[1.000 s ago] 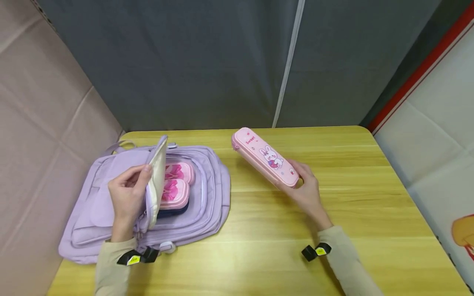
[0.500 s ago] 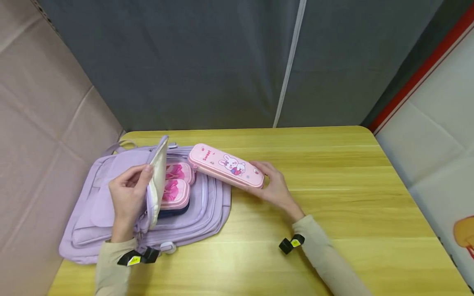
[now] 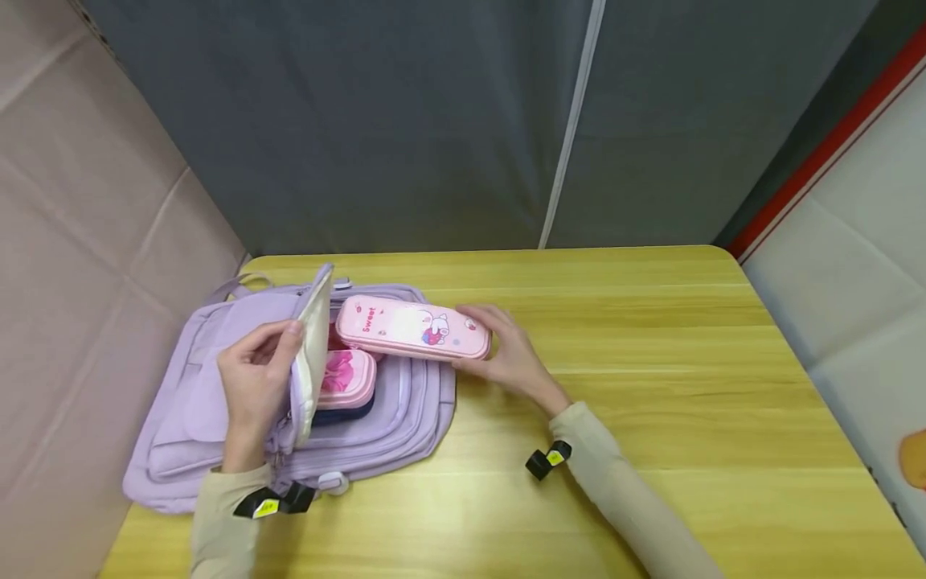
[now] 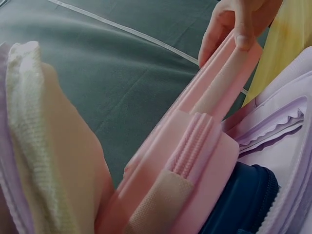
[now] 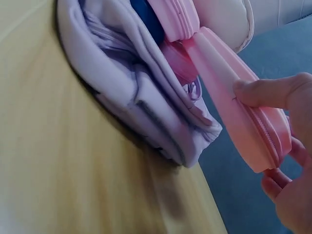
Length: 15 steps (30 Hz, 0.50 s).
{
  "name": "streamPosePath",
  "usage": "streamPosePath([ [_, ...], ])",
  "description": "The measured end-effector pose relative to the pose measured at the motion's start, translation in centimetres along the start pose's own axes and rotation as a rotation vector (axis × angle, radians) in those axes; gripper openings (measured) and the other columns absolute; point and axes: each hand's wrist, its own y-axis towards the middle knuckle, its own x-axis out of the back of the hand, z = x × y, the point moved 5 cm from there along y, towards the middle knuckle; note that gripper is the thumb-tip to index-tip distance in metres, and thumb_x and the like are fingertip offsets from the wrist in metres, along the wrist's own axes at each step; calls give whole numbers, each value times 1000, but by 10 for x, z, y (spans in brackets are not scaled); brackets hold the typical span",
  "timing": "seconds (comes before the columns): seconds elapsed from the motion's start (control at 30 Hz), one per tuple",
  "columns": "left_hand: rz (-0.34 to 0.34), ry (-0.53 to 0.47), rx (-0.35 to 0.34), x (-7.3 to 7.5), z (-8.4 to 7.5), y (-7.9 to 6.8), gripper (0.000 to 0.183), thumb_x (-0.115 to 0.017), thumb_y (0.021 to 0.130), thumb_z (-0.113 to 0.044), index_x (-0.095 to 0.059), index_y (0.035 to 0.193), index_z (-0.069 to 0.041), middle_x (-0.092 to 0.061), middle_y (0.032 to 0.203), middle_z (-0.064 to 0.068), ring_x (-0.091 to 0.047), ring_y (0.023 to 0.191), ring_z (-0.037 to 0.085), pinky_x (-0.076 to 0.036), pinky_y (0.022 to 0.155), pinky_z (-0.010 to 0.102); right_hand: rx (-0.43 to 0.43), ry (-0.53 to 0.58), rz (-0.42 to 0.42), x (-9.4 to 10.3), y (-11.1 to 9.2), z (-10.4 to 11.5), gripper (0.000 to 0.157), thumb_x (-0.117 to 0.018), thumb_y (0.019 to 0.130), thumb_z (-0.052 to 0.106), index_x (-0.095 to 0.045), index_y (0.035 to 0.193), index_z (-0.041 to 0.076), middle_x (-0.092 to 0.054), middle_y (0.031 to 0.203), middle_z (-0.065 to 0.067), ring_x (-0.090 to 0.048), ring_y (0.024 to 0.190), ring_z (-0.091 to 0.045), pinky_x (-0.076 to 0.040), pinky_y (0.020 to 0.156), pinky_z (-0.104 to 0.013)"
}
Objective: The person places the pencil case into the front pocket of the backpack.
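Observation:
A lilac backpack [image 3: 427,426] lies on the table at the left, unzipped. My left hand [image 3: 249,386] pinches the edge of its raised flap [image 3: 313,370], whose lining is cream. With thumb and fingers, my right hand [image 3: 514,362] grips the right end of a pink pencil case [image 3: 398,330] with a rabbit picture and "Sweet" on its lid. The case's left end hangs over the opening. Inside sit a pink case with a bow print [image 3: 350,378] and a dark blue case [image 4: 243,200]. Another pink case in there is mostly hidden behind the pencil case.
The yellow wooden table [image 3: 651,386] extends to the right of the backpack. A grey curtain [image 3: 405,129] hangs behind it, and a pale fabric wall [image 3: 94,265] stands close on the left. A white buckle [image 3: 333,482] lies at the backpack's near edge.
My right hand has carried the pencil case leftward from above the table to over the backpack, and the case has turned nearly level. My left hand still holds the flap.

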Motion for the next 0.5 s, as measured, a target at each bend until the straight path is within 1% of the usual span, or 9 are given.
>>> streamPosePath([
  [0.13,4,66,-14,-1,-4,2,16,-72,90,0,-74,97,14,-75,82,-16,-72,75,-1,-57,73,10,52,7,-9,-5,9,7,78,-94,70,19,-60,140,13,-58,142,-7,-50,135,-26,-36,119,-50],
  [0.2,0,81,-19,-1,-6,2,16,-72,90,0,-73,97,15,-75,82,-17,-72,76,-1,-57,74,10,44,41,-10,-7,12,9,80,-95,69,18,-59,140,10,-56,141,-9,-51,133,-26,-38,119,-46],
  [0.3,-13,72,-27,0,-9,3,15,-72,88,3,-73,96,16,-75,82,-16,-72,75,-1,-57,73,10,-11,150,-21,-10,14,8,82,-94,70,11,-55,142,4,-47,138,-13,-50,133,-27,-40,119,-38],
  [0.37,-15,68,-50,1,-11,5,15,-72,88,3,-73,96,16,-75,82,-15,-72,75,-1,-57,74,10,-44,230,-47,-10,15,6,81,-92,71,5,-53,141,-1,-43,137,-15,-48,133,-28,-40,119,-34],
  [0.43,-12,68,-83,1,-13,7,15,-73,87,4,-73,95,16,-75,83,-15,-72,75,-1,-57,74,10,-53,300,-70,-10,17,5,79,-91,70,0,-53,139,-4,-41,135,-17,-48,133,-29,-40,119,-34],
  [0.5,-7,57,-112,1,-15,10,15,-73,86,4,-73,95,17,-75,84,-14,-71,75,-1,-57,73,10,-39,315,-85,-10,19,5,76,-91,70,-1,-55,137,-6,-43,134,-17,-49,130,-30,-41,119,-37],
])
